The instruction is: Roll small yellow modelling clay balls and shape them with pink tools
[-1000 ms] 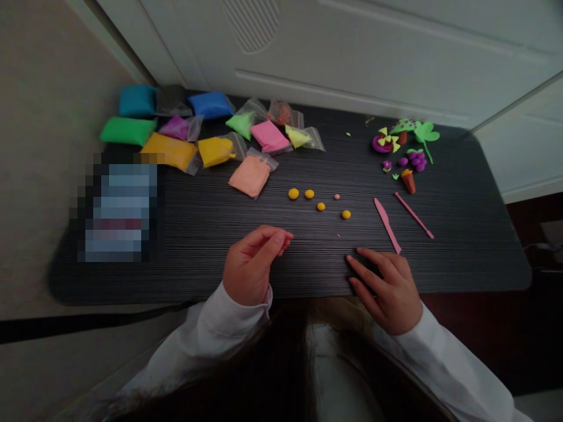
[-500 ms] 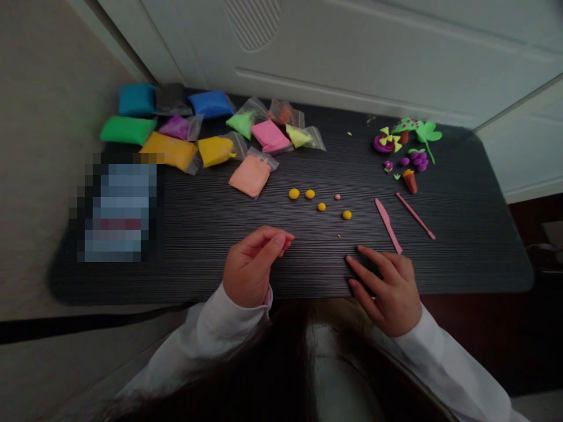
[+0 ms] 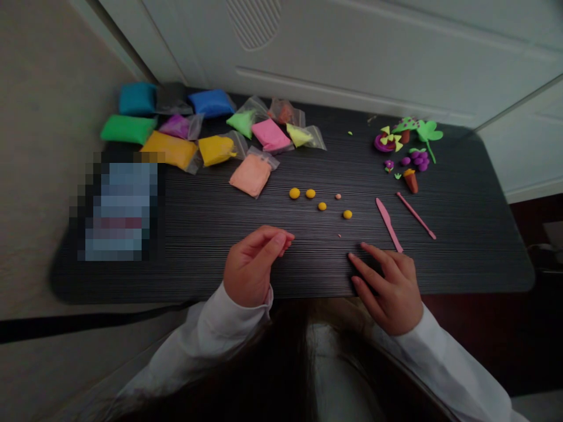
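My left hand [image 3: 253, 266] is closed over the near part of the table, thumb pressed against the fingers; whatever it pinches, if anything, is hidden. To its right, my right hand [image 3: 389, 287] rests with fingers spread, fingertips at the dark tabletop and holding nothing. Beyond the hands lie several small yellow clay balls [image 3: 294, 193], a tiny peach clay ball [image 3: 338, 196] and a smaller pale crumb [image 3: 339, 235]. A pink plastic knife [image 3: 389, 224] lies just past my right hand, and a thin pink modelling stick [image 3: 416, 215] is beside it.
Bags of coloured clay, among them a peach one [image 3: 250, 174] and an orange one [image 3: 169, 150], fill the back left. A blurred-out tablet-like object [image 3: 121, 211] lies at left. Small clay models, including purple grapes [image 3: 420, 159] and a brown cone shape [image 3: 410, 181], sit at back right.
Almost nothing differs. The fingers of my right hand have shifted very slightly; my left hand keeps its closed pose.
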Motion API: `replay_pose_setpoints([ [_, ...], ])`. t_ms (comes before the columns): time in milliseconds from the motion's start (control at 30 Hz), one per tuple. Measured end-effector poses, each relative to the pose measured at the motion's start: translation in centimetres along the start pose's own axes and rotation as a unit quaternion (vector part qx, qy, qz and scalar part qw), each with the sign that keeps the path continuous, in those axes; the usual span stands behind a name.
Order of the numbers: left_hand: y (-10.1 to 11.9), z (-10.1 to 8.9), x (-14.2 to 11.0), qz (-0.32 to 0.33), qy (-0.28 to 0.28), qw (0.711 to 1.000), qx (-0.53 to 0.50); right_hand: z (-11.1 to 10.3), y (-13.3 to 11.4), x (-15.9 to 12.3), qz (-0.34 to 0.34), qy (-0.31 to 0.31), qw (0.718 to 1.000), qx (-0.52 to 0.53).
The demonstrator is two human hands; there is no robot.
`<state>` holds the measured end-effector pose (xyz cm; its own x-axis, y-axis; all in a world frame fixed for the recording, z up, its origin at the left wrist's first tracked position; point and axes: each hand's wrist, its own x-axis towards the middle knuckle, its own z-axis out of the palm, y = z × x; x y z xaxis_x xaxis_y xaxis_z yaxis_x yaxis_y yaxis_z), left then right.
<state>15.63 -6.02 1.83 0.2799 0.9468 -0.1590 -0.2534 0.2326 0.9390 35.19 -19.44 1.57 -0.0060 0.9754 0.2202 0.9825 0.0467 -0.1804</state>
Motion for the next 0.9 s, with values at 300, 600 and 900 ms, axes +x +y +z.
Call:
replay_pose_setpoints([
  [300, -0.16, -0.08, 0.05, 0.002, -0.009, 1.000, -0.009, 0.02, -0.21, 0.13, 0.002, -0.001, 1.000, -0.022],
  [600, -0.27, -0.09, 0.06, 0.003, -0.017, 1.000, -0.009, -0.01, -0.25, 0.00, 0.005, 0.000, 1.000, -0.023],
  [900, -0.14, -0.10, 0.19, 0.006, -0.010, 1.000, -0.005, -0.05, 0.16, -0.15, 0.017, 0.006, 0.999, 0.032],
])
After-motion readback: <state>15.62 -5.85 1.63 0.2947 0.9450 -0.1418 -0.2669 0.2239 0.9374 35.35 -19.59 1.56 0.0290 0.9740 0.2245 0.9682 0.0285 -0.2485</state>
